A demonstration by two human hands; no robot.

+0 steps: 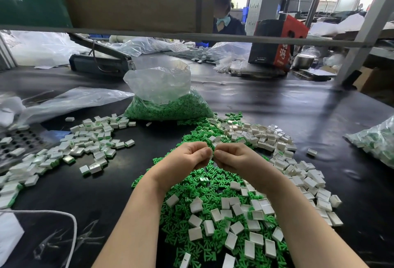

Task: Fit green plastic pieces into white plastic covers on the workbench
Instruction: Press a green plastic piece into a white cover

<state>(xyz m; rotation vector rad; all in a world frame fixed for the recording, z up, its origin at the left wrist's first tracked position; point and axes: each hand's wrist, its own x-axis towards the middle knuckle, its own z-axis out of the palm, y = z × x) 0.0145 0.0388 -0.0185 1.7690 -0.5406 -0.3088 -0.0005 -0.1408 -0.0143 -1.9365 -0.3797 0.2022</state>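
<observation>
Forearms, 2, bare, enter from bottom edge and meet mid-frame over the stock.

Item 1: left hand (187,157), fingers curled, fingertips pinched vs. the right. Item 2: right hand (232,157), same curl. I can see only a sliver of white betw. the fingertips; I'd judge a cover being pressed onto a green piece, held up off the counter (309,105) so both thumbs can push. Can't confirm the part.

Item 3: loose green pieces (213,182), heap directly under hands, within easy reach.

Item 4: empty white covers (251,221), scattered on and right of that heap.

Item 5: finished units (91,140), white w/ green edge, spread at left, well apart, I'd say to keep done from undone.

Item 6: bag of green pieces (168,101), open, behind heap; refill, I reckon.
</observation>
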